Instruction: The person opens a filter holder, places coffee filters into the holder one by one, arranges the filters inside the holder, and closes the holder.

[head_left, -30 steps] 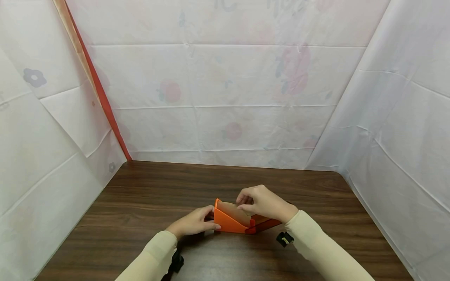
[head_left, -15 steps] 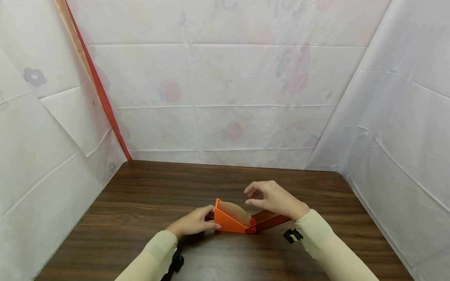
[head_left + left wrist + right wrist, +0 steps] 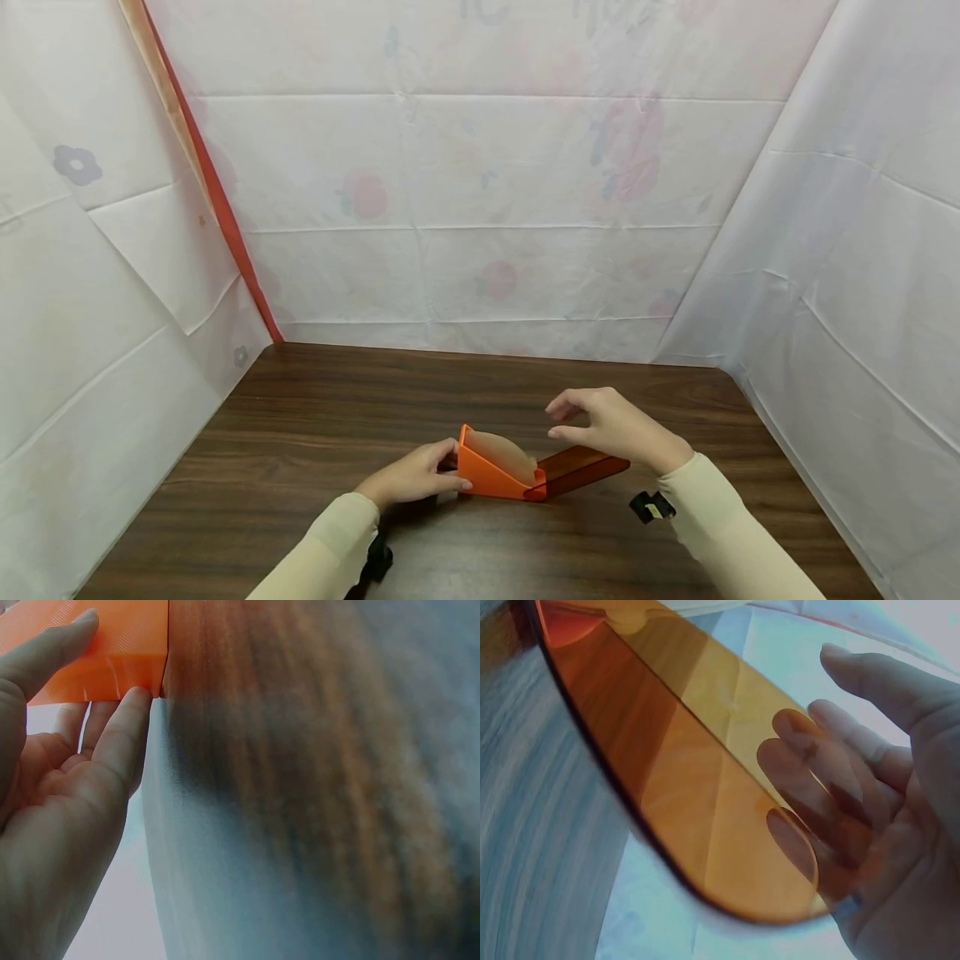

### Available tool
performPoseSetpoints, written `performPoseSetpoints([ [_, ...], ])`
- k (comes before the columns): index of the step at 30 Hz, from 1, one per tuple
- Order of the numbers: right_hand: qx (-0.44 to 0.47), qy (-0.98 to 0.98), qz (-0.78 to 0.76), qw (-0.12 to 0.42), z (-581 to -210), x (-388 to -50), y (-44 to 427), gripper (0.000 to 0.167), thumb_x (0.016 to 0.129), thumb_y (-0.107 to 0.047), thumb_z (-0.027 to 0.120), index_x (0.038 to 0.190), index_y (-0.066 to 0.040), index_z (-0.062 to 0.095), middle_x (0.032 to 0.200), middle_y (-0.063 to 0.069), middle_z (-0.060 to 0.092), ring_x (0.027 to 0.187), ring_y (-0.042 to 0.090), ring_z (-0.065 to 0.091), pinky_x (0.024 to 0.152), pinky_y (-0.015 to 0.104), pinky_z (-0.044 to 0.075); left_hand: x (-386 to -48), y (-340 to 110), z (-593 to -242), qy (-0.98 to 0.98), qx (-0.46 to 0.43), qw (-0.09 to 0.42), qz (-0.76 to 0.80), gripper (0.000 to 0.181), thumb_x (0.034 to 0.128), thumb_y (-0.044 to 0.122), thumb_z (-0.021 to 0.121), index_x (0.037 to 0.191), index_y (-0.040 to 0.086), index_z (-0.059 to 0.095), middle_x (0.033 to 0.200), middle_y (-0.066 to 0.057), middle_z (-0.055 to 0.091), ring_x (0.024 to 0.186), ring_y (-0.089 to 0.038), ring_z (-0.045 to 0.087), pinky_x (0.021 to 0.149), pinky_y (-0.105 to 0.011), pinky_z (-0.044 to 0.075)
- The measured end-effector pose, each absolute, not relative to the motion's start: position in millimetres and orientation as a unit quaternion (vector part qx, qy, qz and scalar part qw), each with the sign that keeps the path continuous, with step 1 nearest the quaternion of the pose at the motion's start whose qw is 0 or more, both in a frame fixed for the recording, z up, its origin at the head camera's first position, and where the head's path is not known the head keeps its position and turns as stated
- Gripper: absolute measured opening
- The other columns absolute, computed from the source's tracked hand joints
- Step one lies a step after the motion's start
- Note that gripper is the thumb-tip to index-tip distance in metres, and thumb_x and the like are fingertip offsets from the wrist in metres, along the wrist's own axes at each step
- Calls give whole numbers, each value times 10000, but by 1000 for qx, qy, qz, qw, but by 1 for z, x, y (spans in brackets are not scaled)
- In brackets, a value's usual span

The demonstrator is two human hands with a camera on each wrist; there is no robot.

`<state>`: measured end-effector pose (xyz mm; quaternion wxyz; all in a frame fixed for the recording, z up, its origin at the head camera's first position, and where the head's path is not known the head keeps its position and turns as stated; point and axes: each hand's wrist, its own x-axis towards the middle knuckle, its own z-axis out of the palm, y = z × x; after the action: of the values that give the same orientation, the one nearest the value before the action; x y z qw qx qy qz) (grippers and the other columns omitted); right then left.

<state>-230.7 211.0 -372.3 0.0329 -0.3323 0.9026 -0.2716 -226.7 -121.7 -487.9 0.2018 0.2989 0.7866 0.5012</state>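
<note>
A wedge-shaped orange holder [image 3: 489,473] sits on the table with its see-through amber lid [image 3: 583,472] swung out to the right. Rounded beige sheets that look like paper coffee filters [image 3: 504,451] stand inside. My left hand [image 3: 412,477] grips the holder's left end; in the left wrist view the thumb lies on one orange face [image 3: 124,634] and the fingertips touch another. Above the lid hovers my right hand [image 3: 613,423], fingers loosely bent and holding nothing. In the right wrist view several of its fingers show through the amber lid [image 3: 727,847].
A dark wood-grain table [image 3: 360,392] lies under the holder. White printed sheeting [image 3: 495,200] hangs behind it and on both sides, with a red strip [image 3: 217,196] at the back left corner. Black wrist cameras [image 3: 652,507] sit on both sleeves.
My right hand has let go of the beige sheets and moved right, out over the lid. My left hand and the holder stay in place.
</note>
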Motion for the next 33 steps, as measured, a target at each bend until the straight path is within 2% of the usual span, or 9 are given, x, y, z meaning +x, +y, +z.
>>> performPoseSetpoints([
  [8, -310, 913, -260, 46, -369, -223, 234, 379, 923, -505, 684, 1179, -225, 679, 1118, -137, 668, 1048, 115, 637, 897, 395, 525, -226, -121, -487, 787, 294, 202, 504, 253, 960, 193, 707, 1138, 72, 576, 1129, -1, 655, 1103, -172, 623, 897, -280, 509],
  [12, -304, 915, -259, 55, -369, -218, 243, 425, 924, -532, 668, 1200, -210, 673, 1134, -114, 670, 1059, 159, 641, 885, 409, 532, -225, -120, -486, 789, 292, 203, 502, 250, 958, 198, 710, 1135, 79, 579, 1127, 5, 657, 1101, -165, 623, 901, -285, 508],
  [21, -302, 914, -266, 56, -368, -210, 259, 498, 888, -572, 688, 1209, -191, 668, 1142, -94, 672, 1002, 102, 632, 804, 343, 546, -226, -121, -486, 787, 291, 203, 505, 260, 957, 189, 711, 1152, 80, 577, 1146, 7, 655, 1117, -169, 621, 911, -281, 505],
  [28, -293, 918, -264, 49, -371, -204, 270, 557, 863, -592, 703, 1241, -187, 652, 1198, -81, 658, 1061, 121, 628, 878, 408, 527, -227, -120, -488, 786, 292, 202, 507, 254, 953, 182, 716, 1141, 80, 579, 1136, 7, 658, 1110, -167, 624, 903, -275, 507],
  [33, -270, 925, -262, 43, -378, -199, 277, 611, 827, -616, 726, 1284, -224, 618, 1206, -109, 645, 1081, 101, 610, 909, 399, 512, -228, -119, -490, 782, 294, 205, 510, 256, 956, 191, 713, 1143, 81, 577, 1142, 6, 656, 1117, -166, 622, 903, -273, 507],
])
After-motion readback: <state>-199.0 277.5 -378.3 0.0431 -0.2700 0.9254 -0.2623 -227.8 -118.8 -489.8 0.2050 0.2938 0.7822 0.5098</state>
